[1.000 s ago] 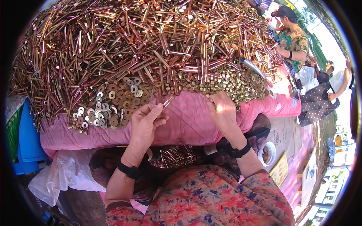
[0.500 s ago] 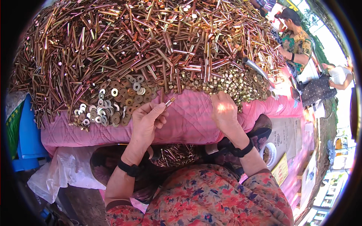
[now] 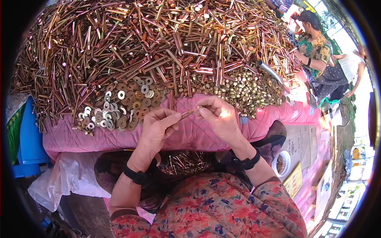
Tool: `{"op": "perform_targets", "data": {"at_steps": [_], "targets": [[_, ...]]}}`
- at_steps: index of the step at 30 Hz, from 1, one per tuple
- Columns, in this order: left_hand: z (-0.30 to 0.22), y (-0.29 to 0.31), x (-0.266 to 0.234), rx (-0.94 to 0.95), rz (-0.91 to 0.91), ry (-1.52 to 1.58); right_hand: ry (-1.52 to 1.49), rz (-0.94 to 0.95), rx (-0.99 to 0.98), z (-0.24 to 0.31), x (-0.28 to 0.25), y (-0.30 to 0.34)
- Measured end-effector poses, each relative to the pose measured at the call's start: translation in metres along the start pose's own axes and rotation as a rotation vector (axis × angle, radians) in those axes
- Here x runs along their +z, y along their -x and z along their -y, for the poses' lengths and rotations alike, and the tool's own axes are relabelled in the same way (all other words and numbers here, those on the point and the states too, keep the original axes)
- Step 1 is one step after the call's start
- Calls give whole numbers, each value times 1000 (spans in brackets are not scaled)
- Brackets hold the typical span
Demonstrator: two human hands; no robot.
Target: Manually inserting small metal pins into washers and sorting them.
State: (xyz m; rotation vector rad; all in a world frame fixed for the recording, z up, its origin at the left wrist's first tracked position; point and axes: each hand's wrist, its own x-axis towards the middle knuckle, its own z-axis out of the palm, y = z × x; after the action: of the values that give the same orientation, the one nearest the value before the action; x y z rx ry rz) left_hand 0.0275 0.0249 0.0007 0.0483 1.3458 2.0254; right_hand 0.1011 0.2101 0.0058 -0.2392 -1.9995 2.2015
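Left hand (image 3: 158, 126): grip clamped on a metal bolt (image 3: 186, 114) at 2 o'clock, apparently leaving its end accessible. Right hand (image 3: 220, 120): fingertips together there (contents indiscernible). Loose nuts (image 3: 243, 88) lie at its 1 o'clock, seemingly for easy reach.

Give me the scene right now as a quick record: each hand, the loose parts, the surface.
Left hand: pinching a slim metal piece
Right hand: fingertips by the piece's free end; any small part in them is unclear
Front left: flat washers
Front right: small nut-like parts
Behind: large heap of coppery tubes
Surface: pink quilted cloth
Below its near edge: more slim pieces
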Motion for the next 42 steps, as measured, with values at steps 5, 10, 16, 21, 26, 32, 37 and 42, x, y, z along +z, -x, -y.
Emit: {"op": "perform_targets", "data": {"at_steps": [5, 10, 16, 21, 26, 32, 37, 42], "targets": [[-3, -1, -6, -19, 18, 5, -59, 69, -46, -3, 11, 1], [-10, 3, -8, 42, 31, -116, 75, 56, -31, 2, 16, 3], [-8, 2, -12, 186, 57, -256, 401, 134, -46, -4, 7, -3], [-4, 0, -14, 205, 64, -258, 110, -4, -26, -8, 20, -1], [-3, 1, -14, 226, 68, -271, 572, 41, -296, -4, 14, -5], [-8, 2, -13, 176, 58, -286, 324, 89, -123, -5, 18, 1], [-9, 3, -17, 153, 75, -265, 324, 190, 97, 0, 12, 1], [-9, 0, -13, 174, 89, -245, 696, 47, -522, -2, 15, -2]]}}
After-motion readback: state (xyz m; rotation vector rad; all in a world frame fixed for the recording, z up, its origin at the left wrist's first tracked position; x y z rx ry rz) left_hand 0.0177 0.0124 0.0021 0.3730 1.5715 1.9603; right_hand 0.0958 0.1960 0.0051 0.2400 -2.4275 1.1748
